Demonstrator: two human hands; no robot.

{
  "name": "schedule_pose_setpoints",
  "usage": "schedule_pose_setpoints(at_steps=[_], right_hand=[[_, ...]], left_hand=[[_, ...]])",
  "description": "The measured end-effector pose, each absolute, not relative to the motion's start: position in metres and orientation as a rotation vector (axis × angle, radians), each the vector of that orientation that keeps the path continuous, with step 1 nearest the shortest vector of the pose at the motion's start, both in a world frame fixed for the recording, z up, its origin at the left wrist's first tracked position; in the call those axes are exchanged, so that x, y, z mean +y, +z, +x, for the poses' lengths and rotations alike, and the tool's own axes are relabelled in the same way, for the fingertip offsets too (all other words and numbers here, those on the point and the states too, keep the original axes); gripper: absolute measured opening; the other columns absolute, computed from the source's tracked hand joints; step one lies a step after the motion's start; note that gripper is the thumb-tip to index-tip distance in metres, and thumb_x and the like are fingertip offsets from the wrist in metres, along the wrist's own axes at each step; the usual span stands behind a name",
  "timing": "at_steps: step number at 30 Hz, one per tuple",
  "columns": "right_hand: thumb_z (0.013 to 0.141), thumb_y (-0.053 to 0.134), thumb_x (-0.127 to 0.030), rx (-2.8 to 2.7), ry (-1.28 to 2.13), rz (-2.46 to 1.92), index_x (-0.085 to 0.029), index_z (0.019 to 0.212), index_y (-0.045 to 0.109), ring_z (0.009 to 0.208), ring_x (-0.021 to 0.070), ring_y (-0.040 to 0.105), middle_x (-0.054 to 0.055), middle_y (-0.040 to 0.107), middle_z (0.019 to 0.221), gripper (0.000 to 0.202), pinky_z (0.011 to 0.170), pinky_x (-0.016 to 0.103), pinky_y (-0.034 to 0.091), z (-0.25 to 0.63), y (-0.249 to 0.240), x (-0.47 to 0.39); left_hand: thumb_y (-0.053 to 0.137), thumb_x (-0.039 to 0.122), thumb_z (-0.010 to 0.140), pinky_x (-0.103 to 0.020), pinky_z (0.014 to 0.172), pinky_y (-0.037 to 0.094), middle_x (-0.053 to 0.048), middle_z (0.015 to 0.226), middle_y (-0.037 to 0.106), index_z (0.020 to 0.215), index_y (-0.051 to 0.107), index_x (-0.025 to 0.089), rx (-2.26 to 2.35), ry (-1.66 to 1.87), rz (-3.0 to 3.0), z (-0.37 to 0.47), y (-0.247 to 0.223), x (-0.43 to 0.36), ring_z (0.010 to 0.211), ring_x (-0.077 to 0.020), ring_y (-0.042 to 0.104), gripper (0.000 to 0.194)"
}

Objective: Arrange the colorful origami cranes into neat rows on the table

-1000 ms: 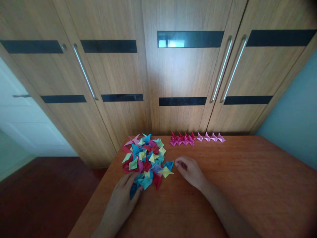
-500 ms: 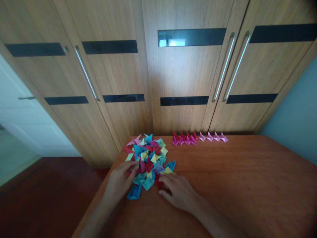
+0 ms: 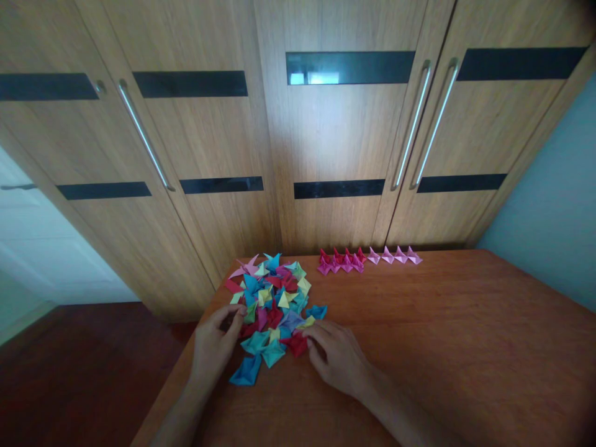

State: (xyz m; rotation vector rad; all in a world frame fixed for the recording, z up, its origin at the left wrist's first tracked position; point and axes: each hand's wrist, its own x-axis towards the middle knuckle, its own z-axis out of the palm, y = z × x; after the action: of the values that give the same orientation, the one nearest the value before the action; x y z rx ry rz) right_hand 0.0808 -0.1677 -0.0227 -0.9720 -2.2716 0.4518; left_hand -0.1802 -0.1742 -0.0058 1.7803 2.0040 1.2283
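Observation:
A heap of colourful origami paper pieces (image 3: 274,298) lies on the left part of the table, with blue, teal, yellow, pink and red ones mixed. My left hand (image 3: 215,341) is at the heap's left edge, thumb and index tips brought together beside a green origami piece (image 3: 251,312); whether anything is between them is hidden. On the heap's near right side, my right hand (image 3: 338,355) has its fingertips closed at the edge of a red origami piece (image 3: 295,343). A blue origami piece (image 3: 246,370) lies nearest to me, just below two teal ones.
Along the table's back edge stand origami pieces in rows: red ones (image 3: 336,253) behind magenta ones (image 3: 341,266), and light pink ones (image 3: 395,256) to their right. The wooden table (image 3: 442,347) reaches a wardrobe (image 3: 330,143) with metal handles. Its left edge drops to a dark red floor (image 3: 102,372).
The view has shifted slightly. My left hand has drawn back left from the heap, uncovering the green piece. The red piece by my right hand has turned and lies more in the open.

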Motion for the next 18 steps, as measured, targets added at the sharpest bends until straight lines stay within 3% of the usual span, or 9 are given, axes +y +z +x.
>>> schedule_pose_setpoints(at_steps=[8, 13, 18], right_hand=[[0.083, 0.047, -0.023, -1.927, 0.644, -0.962, -0.021, 0.081, 0.059, 0.059, 0.0109, 0.052, -0.001, 0.059, 0.067, 0.013, 0.055, 0.020, 0.039, 0.085, -0.018, -0.160], [0.082, 0.051, -0.034, -1.582, 0.614, -1.086, -0.018, 0.082, 0.062, 0.065, 0.0136, 0.057, 0.003, 0.064, 0.074, 0.019, 0.060, 0.023, 0.044, 0.118, -0.015, -0.129], [0.079, 0.053, -0.042, -1.321, 0.356, -1.310, -0.017, 0.087, 0.064, 0.073, 0.0172, 0.061, 0.007, 0.068, 0.085, 0.028, 0.069, 0.027, 0.047, 0.173, -0.028, -0.092]], left_hand=[[0.048, 0.041, 0.085, -0.023, 0.063, 0.050, -0.001, 0.084, 0.070, 0.087, 0.065, 0.020, 1.941, 1.101, 2.012, -0.167, -0.001, -0.178, 0.070, -0.0168, 0.064, 0.027], [0.049, 0.032, 0.086, -0.025, 0.072, 0.050, -0.003, 0.086, 0.069, 0.087, 0.065, 0.020, 1.816, 1.159, 2.227, -0.153, 0.001, -0.186, 0.078, -0.0171, 0.064, 0.020], [0.046, 0.020, 0.087, -0.025, 0.074, 0.049, -0.004, 0.086, 0.066, 0.090, 0.062, 0.020, 1.492, 1.092, 2.492, -0.119, -0.003, -0.205, 0.080, -0.0154, 0.062, 0.017]])
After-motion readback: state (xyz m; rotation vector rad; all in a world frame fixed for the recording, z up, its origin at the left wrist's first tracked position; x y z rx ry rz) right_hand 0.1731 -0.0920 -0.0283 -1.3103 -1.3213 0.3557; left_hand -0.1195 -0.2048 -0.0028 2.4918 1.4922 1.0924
